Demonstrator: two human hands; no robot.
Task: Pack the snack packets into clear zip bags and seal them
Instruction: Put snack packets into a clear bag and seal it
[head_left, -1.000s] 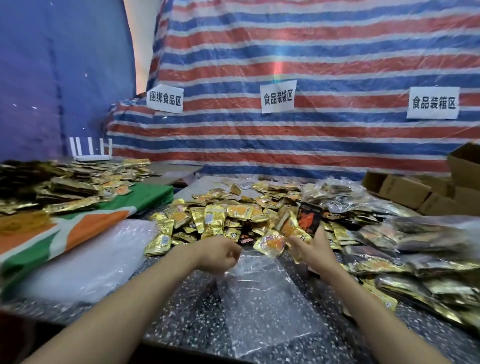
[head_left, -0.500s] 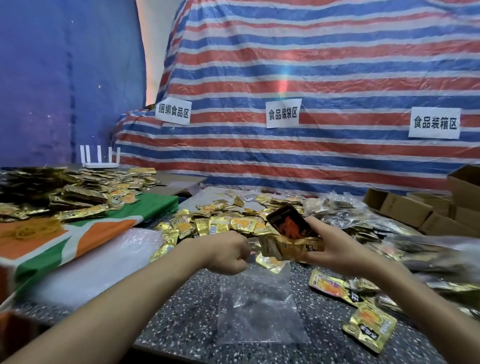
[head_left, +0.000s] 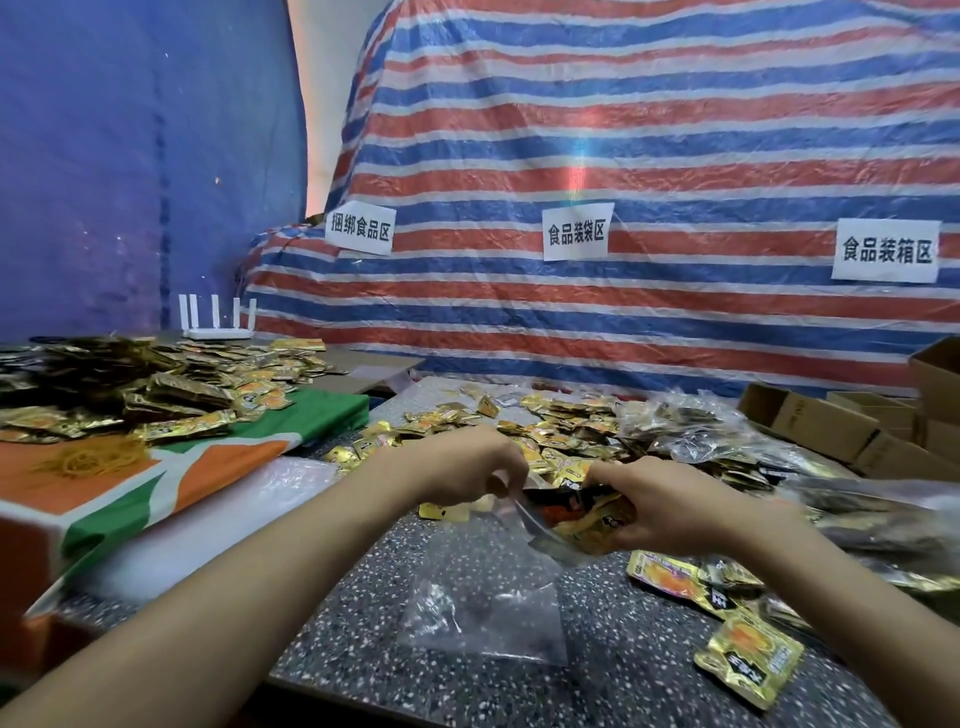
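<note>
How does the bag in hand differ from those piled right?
The zip bag, pinched at its mouth by the left hand, is flat and empty below; the piled bags lie stuffed. The right hand holds packets at the zip bag's mouth; the piled bags lie untouched. Both are clear plastic.

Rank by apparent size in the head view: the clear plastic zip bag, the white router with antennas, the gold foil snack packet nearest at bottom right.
1. clear plastic zip bag
2. gold foil snack packet, enlarged by nearness to the camera
3. white router with antennas, far back; true size unsure
</note>
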